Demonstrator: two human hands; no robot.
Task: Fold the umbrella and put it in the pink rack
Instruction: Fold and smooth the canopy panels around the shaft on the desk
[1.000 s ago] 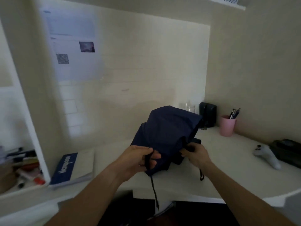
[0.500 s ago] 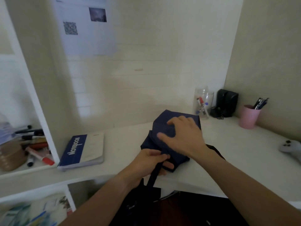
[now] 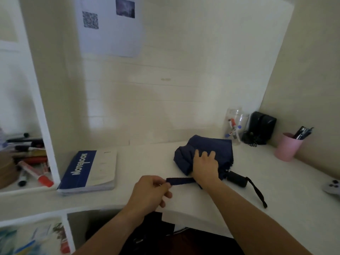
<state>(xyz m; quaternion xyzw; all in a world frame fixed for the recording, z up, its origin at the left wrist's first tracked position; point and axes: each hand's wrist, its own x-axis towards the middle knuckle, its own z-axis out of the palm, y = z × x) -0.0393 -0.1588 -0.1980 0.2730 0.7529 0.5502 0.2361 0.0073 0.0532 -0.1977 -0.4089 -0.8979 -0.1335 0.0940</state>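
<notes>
I see the navy umbrella (image 3: 206, 153) lying collapsed on the white surface (image 3: 147, 162), handle toward the near edge. My right hand (image 3: 205, 167) presses flat on its bunched canopy, fingers spread, unclenched. My left hand (image 3: 150, 192) pinches the closure strap (image 3: 179, 180), pulled out leftward. A pink cup (image 3: 288, 149) stands far right

The umbrella (image 3: 211, 150) lies on the desk (image 3: 147, 162), near the back wall. The notebook (image 3: 90, 171) lies to its left, the jar (image 3: 234, 126) just behind it, and the cup (image 3: 287, 148) to its right. The right hand (image 3: 205, 167) rests on the umbrella; the left hand (image 3: 150, 192) is before it, pinching its strap (image 3: 180, 180).
</notes>
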